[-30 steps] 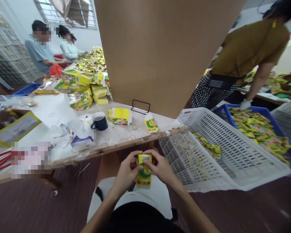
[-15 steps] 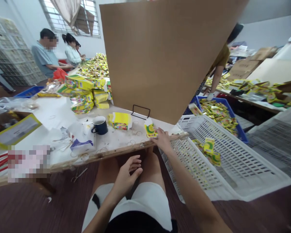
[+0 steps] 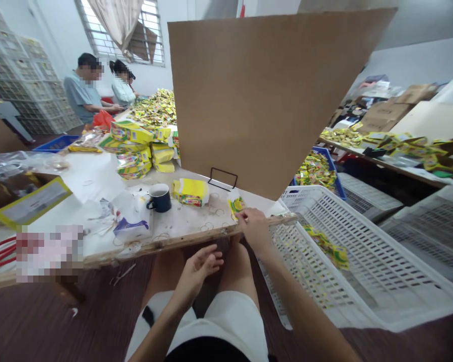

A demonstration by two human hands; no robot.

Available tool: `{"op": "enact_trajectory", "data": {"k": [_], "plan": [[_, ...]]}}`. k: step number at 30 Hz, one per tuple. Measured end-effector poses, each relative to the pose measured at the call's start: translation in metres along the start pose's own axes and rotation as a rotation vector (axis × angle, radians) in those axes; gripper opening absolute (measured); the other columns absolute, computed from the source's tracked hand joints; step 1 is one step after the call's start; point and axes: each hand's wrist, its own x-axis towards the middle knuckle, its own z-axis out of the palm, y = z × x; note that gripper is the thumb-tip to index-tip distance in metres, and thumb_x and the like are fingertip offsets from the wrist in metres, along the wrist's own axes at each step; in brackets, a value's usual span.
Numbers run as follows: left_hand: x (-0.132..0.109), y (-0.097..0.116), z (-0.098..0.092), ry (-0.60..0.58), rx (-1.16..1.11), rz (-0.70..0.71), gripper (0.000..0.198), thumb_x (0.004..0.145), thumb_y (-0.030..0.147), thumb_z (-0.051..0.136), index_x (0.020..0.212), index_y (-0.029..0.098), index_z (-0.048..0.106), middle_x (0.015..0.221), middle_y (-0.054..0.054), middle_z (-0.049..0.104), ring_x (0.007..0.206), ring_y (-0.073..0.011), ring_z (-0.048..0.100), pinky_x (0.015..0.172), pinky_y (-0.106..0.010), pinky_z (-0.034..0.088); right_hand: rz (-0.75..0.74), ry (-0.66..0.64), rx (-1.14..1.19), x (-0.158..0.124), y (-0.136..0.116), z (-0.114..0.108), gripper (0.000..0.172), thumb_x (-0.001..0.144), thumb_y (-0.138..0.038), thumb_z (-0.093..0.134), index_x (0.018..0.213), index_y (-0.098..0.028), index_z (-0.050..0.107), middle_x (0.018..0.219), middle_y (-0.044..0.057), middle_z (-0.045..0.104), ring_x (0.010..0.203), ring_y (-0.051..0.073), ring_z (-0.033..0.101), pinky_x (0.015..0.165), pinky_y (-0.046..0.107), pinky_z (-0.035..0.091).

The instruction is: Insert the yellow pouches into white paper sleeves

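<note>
My right hand (image 3: 254,229) is at the table's front edge, its fingers bent together on the lower edge of a small yellow packet (image 3: 235,204) with green markings. The packet lies on the table near a black wire stand (image 3: 222,180). Over my lap, my left hand (image 3: 202,264) hangs with loosely bent fingers apart and nothing in it. A yellow box (image 3: 191,192) lies on its side left of the packet, beside a dark blue mug (image 3: 160,198). Behind the stand rises a large brown cardboard sheet (image 3: 245,100).
At my right stands a white plastic crate (image 3: 362,241) with several yellow packets inside. A blue crate (image 3: 330,156) of packets is behind it. Stacked yellow boxes (image 3: 132,151) and a tissue pack (image 3: 132,226) occupy the table (image 3: 83,176). Co-workers (image 3: 85,90) are at the far left.
My right fingers have drawn together at the packet. The worker by the blue crate has left view, and that crate sits farther back. My left hand has barely moved; the view has shifted slightly.
</note>
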Motion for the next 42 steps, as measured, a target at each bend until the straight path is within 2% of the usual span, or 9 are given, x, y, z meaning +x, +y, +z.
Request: {"op": "enact_trajectory", "data": {"k": [4, 7, 9, 14, 22, 25, 30, 35, 42], "plan": [[0.001, 0.004, -0.001, 0.041, -0.369, -0.08, 0.048, 0.081, 0.051, 0.059, 0.11, 0.013, 0.062, 0.11, -0.015, 0.068, 0.1, -0.025, 0.065, 0.091, -0.041, 0.048, -0.359, -0.044, 0.267, -0.08, -0.055, -0.003, 0.021, 0.092, -0.031, 0.052, 0.075, -0.023, 0.063, 0.078, 0.006, 0.066, 0.078, 0.023, 0.059, 0.075, 0.036, 0.042], [-0.003, 0.012, 0.001, 0.061, -0.382, -0.055, 0.049, 0.079, 0.05, 0.062, 0.109, 0.012, 0.062, 0.103, -0.013, 0.071, 0.092, -0.024, 0.067, 0.086, -0.037, 0.05, -0.495, -0.046, 0.499, -0.111, -0.075, 0.0, 0.023, 0.093, -0.029, 0.05, 0.075, -0.023, 0.062, 0.074, 0.005, 0.066, 0.072, 0.022, 0.058, 0.069, 0.036, 0.042], [-0.006, 0.015, 0.002, 0.048, -0.347, -0.058, 0.051, 0.077, 0.051, 0.064, 0.11, 0.013, 0.062, 0.097, -0.011, 0.072, 0.086, -0.0229, 0.068, 0.08, -0.033, 0.052, -0.468, -0.033, 0.607, -0.112, -0.074, -0.001, 0.016, 0.092, -0.035, 0.054, 0.089, -0.023, 0.064, 0.09, 0.006, 0.067, 0.084, 0.024, 0.059, 0.078, 0.038, 0.044], [-0.011, 0.012, 0.006, -0.116, -0.289, -0.181, 0.066, 0.07, 0.068, 0.057, 0.099, 0.01, 0.068, 0.08, -0.012, 0.072, 0.076, -0.0254, 0.068, 0.063, -0.032, 0.051, -0.304, -0.012, 0.537, -0.094, -0.053, -0.007, 0.047, 0.086, -0.032, 0.061, 0.13, -0.025, 0.046, 0.123, 0.009, 0.057, 0.11, 0.03, 0.049, 0.094, 0.046, 0.039], [-0.013, 0.011, 0.014, -0.114, -0.136, -0.17, 0.049, 0.067, 0.061, 0.066, 0.066, 0.013, 0.063, 0.053, -0.001, 0.058, 0.045, -0.0099, 0.05, 0.046, -0.022, 0.036, -0.176, -0.01, 0.682, -0.096, -0.05, -0.008, 0.004, 0.087, -0.02, 0.053, 0.085, -0.022, 0.055, 0.087, 0.004, 0.056, 0.082, 0.021, 0.054, 0.074, 0.033, 0.046], [-0.015, 0.015, 0.014, -0.097, -0.098, -0.138, 0.045, 0.064, 0.057, 0.072, 0.071, 0.013, 0.064, 0.059, -0.001, 0.06, 0.052, -0.011, 0.052, 0.051, -0.022, 0.039, -0.178, -0.006, 0.673, -0.098, -0.049, -0.007, 0.011, 0.088, -0.024, 0.052, 0.081, -0.022, 0.06, 0.087, 0.005, 0.055, 0.084, 0.022, 0.054, 0.076, 0.033, 0.047], [-0.015, 0.021, 0.013, -0.044, -0.022, -0.067, 0.04, 0.072, 0.053, 0.067, 0.074, 0.013, 0.063, 0.06, 0.001, 0.059, 0.052, -0.0101, 0.051, 0.052, -0.022, 0.039, 0.077, 0.124, 0.779, -0.104, -0.044, 0.006, 0.047, 0.084, -0.043, 0.061, 0.126, -0.023, 0.05, 0.115, 0.011, 0.054, 0.098, 0.026, 0.053, 0.085, 0.04, 0.048], [-0.015, 0.018, 0.015, 0.0, 0.071, 0.041, 0.038, 0.075, 0.05, 0.065, 0.081, 0.012, 0.063, 0.069, -0.002, 0.064, 0.061, -0.0132, 0.055, 0.056, -0.023, 0.042, 0.174, -0.209, 1.188, -0.11, -0.044, 0.016, 0.036, 0.087, -0.051, 0.054, 0.093, -0.017, 0.065, 0.082, 0.007, 0.063, 0.074, 0.021, 0.059, 0.068, 0.032, 0.052], [-0.013, 0.009, 0.015, -0.053, 0.169, 0.132, 0.043, 0.082, 0.035, 0.061, 0.118, 0.018, 0.044, 0.099, -0.008, 0.068, 0.089, -0.0234, 0.065, 0.077, -0.033, 0.05, 0.232, 0.004, 1.046, -0.108, -0.041, 0.014, 0.028, 0.086, -0.042, 0.059, 0.076, -0.016, 0.062, 0.073, 0.004, 0.061, 0.067, 0.017, 0.057, 0.06, 0.024, 0.048]]}}
